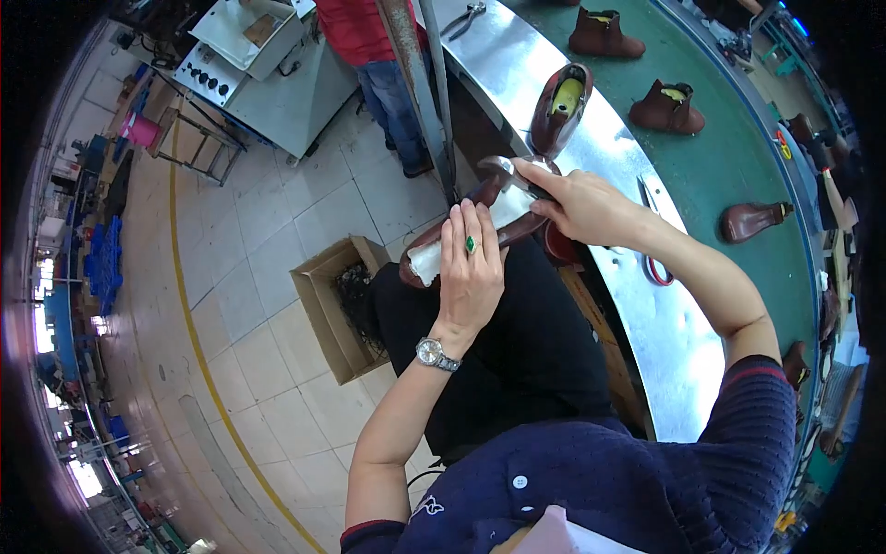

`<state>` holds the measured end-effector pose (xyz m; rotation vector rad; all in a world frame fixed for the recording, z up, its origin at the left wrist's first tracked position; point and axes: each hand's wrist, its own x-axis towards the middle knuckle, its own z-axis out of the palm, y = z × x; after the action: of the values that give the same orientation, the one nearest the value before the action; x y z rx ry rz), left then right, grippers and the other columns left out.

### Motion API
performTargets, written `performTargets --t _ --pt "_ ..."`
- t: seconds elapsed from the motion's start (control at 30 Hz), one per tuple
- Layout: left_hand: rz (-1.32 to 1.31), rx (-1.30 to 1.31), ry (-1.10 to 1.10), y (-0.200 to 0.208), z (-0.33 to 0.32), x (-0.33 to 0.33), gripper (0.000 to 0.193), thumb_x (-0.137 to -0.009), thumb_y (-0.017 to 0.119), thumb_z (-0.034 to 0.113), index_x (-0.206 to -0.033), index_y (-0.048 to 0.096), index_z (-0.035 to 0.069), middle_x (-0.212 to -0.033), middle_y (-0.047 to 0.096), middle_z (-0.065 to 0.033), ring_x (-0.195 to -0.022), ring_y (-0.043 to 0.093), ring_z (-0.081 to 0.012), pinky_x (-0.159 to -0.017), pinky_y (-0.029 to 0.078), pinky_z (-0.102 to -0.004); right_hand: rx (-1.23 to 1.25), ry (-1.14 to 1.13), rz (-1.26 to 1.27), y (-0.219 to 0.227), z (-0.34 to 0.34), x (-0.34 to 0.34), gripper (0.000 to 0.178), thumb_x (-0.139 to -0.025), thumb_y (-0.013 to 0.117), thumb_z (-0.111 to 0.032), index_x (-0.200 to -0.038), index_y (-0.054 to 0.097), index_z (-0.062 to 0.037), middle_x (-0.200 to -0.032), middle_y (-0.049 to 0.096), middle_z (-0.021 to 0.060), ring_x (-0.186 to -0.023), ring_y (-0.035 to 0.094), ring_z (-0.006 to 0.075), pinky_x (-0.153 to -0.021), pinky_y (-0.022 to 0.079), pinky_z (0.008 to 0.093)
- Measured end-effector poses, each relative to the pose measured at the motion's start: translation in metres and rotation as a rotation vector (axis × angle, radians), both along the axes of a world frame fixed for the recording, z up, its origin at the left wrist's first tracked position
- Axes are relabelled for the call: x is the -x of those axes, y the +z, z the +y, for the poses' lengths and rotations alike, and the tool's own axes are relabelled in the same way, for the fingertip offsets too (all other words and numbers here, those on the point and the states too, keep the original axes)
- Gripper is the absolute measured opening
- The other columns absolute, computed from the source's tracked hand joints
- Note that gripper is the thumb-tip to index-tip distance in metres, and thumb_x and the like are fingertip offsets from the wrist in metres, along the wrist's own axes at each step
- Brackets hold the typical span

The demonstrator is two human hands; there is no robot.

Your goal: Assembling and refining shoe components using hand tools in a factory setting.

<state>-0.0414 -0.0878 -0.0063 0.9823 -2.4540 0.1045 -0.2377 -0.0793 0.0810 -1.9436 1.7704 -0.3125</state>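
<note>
A brown leather boot (426, 242) lies upturned across my lap, its pale underside (510, 208) facing up. On the underside's near part my left hand (472, 263) rests with its fingers straight, side by side and flat; it wears a green-stoned ring and a wristwatch. My right hand (591, 208) is closed around the dark handle of a hammer (498, 164), whose curved metal head lies over the boot's far end. Just beyond, another brown boot (560, 109) with a yellow-green inside stands on the metal bench edge.
To my right runs a metal bench top (664, 369) with red-handled scissors (659, 270) and pliers (464, 18). Behind it, a green conveyor belt (683, 175) carries several brown boots. A cardboard box (318, 319) with dark scraps stands left of my knees. A person in red (369, 37) stands beyond a metal post (420, 92).
</note>
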Motion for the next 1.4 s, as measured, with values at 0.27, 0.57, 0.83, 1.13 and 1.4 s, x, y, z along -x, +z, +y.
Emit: performTargets --t 0.27,0.57,0.83,1.13,1.4 --pt "-0.097 0.093 0.016 -0.007 -0.001 0.000 0.050 -0.088 0.063 0.018 -0.123 0.052 -0.015 -0.123 0.051 -0.0281 -0.123 0.048 -0.0439 -0.108 0.037 -0.0473 0.092 -0.034 0.042 -0.012 -0.001 -0.002 0.055 -0.094 0.056 -0.016 -0.144 0.033 -0.0078 -0.071 0.061 0.0251 -0.066 0.061 0.0407 -0.062 0.045 0.0478" --pt "-0.005 0.116 -0.011 -0.009 -0.003 -0.002 0.034 -0.087 0.055 0.006 -0.117 0.056 -0.010 -0.118 0.053 -0.0286 -0.121 0.050 -0.0465 -0.108 0.037 -0.0492 0.019 0.140 0.249 0.011 0.000 -0.030 0.063 -0.087 0.058 -0.008 -0.144 0.033 -0.0088 -0.065 0.064 0.0198 -0.064 0.066 0.0381 -0.057 0.051 0.0460" --pt "0.323 -0.379 0.026 0.022 -0.002 -0.008 0.064 -0.073 0.077 0.011 -0.125 0.046 -0.009 -0.122 0.048 -0.0237 -0.117 0.050 -0.0401 -0.104 0.041 -0.0444 -0.023 0.102 0.261 0.005 0.003 -0.045 0.065 -0.088 0.056 -0.008 -0.147 0.029 -0.0094 -0.061 0.061 0.0197 -0.057 0.064 0.0376 -0.053 0.050 0.0450" --pt "-0.292 0.061 0.216 0.027 0.003 -0.031 0.055 -0.074 0.072 0.009 -0.122 0.054 -0.012 -0.122 0.056 -0.0285 -0.119 0.051 -0.0386 -0.112 0.028 -0.0505 0.050 0.146 0.211 -0.005 0.002 -0.062 0.065 -0.090 0.056 -0.011 -0.148 0.025 -0.0100 -0.059 0.060 0.0172 -0.054 0.061 0.0383 -0.051 0.047 0.0459" --pt "0.280 -0.411 0.151 0.031 0.008 -0.056 0.073 -0.071 0.079 0.012 -0.133 0.044 -0.005 -0.131 0.051 -0.0235 -0.124 0.047 -0.0383 -0.107 0.037 -0.0421 0.071 0.159 0.162 -0.011 0.006 -0.074 0.069 -0.088 0.058 -0.007 -0.147 0.024 -0.0079 -0.063 0.062 0.0200 -0.058 0.062 0.0388 -0.053 0.048 0.0468"
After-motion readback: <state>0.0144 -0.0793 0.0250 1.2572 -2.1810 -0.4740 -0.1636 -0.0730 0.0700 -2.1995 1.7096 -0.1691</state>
